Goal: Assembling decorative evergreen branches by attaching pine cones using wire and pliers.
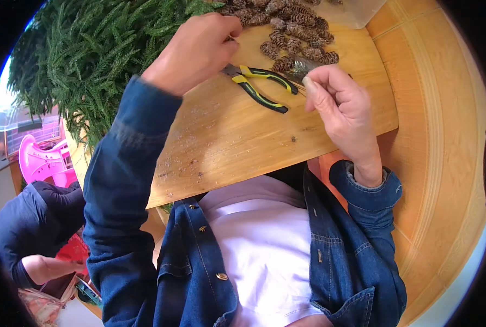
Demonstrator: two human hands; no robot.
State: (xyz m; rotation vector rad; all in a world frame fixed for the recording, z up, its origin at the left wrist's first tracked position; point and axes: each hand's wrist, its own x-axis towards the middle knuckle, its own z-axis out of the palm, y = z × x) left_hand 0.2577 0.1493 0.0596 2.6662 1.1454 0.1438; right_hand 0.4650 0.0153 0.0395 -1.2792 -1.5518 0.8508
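Observation:
My left hand (pixel 202 52) is raised between the green artificial pine branches (pixel 107 54) and a heap of brown pine cones (pixel 297 32). Its fingers are curled closed, and whatever lies in them is hidden. To the right, my right hand (pixel 342 106) hovers over the table with thumb and forefinger pinched together; anything between them is too small to make out. Between both hands lie pliers (pixel 262 87) with black and yellow handles, spread apart. A small clear plastic bag (pixel 303 68) and thin gold-coloured wires (pixel 300 88) lie beside the cones, close to my right fingertips.
Fine bits of debris are scattered over the wooden table (pixel 226 139), whose near edge meets my body. A translucent container (pixel 357 12) stands at the far right. At the left, another person (pixel 36 218) bends over near a pink plastic chair (pixel 44 161).

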